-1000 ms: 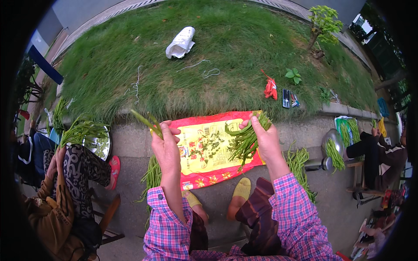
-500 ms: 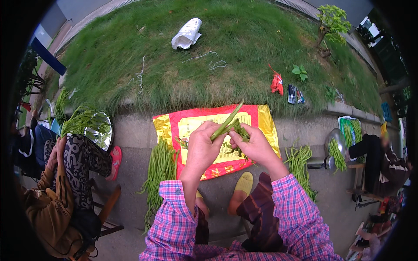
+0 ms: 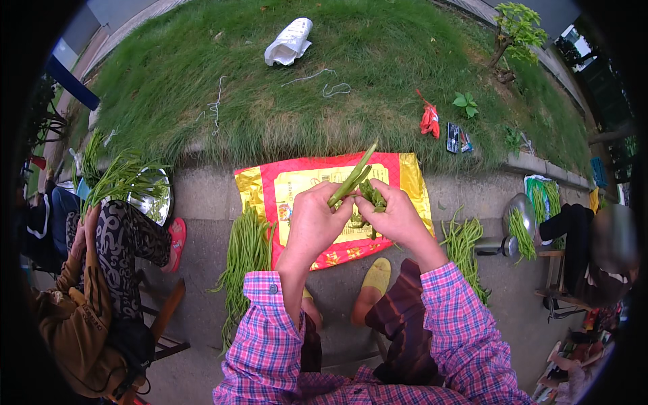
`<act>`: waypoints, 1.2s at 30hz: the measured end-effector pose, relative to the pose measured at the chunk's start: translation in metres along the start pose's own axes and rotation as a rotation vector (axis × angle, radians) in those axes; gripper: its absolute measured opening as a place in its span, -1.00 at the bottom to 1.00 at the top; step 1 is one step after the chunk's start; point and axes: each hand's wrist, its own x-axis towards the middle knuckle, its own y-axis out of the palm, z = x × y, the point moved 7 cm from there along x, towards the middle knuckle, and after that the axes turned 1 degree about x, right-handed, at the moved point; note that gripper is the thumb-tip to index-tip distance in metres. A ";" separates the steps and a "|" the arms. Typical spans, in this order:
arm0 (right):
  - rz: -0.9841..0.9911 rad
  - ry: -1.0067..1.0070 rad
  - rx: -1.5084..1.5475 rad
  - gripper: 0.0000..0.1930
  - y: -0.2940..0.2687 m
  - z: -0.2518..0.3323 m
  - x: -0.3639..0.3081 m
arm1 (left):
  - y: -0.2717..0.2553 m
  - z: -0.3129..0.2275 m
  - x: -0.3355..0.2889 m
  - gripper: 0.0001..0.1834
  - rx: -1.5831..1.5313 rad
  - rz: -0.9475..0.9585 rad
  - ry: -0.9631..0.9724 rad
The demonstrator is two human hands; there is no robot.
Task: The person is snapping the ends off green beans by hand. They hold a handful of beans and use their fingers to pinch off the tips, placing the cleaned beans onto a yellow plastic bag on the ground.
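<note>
My left hand [image 3: 316, 217] is closed around a few thick green vegetable stems [image 3: 358, 174], which point up and away to the right. Close beside it, my right hand [image 3: 397, 217] pinches darker, limp green strips [image 3: 372, 196] that look like leafy trimmings or peel. The fingertips of both hands nearly meet. Below them, a red, yellow and gold printed sack [image 3: 331, 258] lies flat on the pavement. A long heap of green stems [image 3: 244, 260] lies left of the sack, and a smaller pile [image 3: 463, 244] lies to its right.
At left, a seated person holds a bunch of greens [image 3: 125, 179] near a metal basin [image 3: 158, 196]. Another person sits at right beside a metal pan [image 3: 518, 214] and more stems. Beyond the kerb, grass holds a white bag [image 3: 289, 44] and a red wrapper [image 3: 430, 120].
My hands stay together over the sack, with the stems and strips still in them. My right fingers and the dark strips have shifted slightly. The whole view has moved a little.
</note>
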 end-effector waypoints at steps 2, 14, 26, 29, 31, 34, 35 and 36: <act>0.010 0.035 0.075 -0.81 0.002 -0.005 0.001 | 0.000 0.000 0.001 -0.81 -0.017 -0.024 0.034; -0.157 0.181 0.698 -0.88 0.020 -0.002 -0.002 | 0.001 -0.003 -0.003 -0.91 -0.474 -0.161 -0.257; -0.315 0.126 0.802 -0.79 -0.001 -0.007 0.006 | -0.003 0.026 0.001 -0.71 -0.535 -0.142 -0.441; -0.269 0.175 0.746 -0.88 -0.009 0.000 0.002 | 0.003 0.033 0.001 -0.72 -0.347 -0.028 -0.408; -0.247 0.188 0.782 -0.80 -0.008 -0.001 0.002 | 0.010 0.034 -0.003 -0.73 -0.342 -0.007 -0.392; -0.202 0.226 0.839 -0.72 -0.003 -0.004 0.002 | 0.017 0.029 -0.005 -0.77 -0.287 0.050 -0.380; -0.194 0.224 0.856 -0.70 -0.001 -0.007 0.003 | 0.019 0.029 -0.004 -0.78 -0.251 0.065 -0.353; -0.186 0.222 0.873 -0.68 0.000 -0.009 0.003 | 0.021 0.031 -0.005 -0.79 -0.215 0.080 -0.326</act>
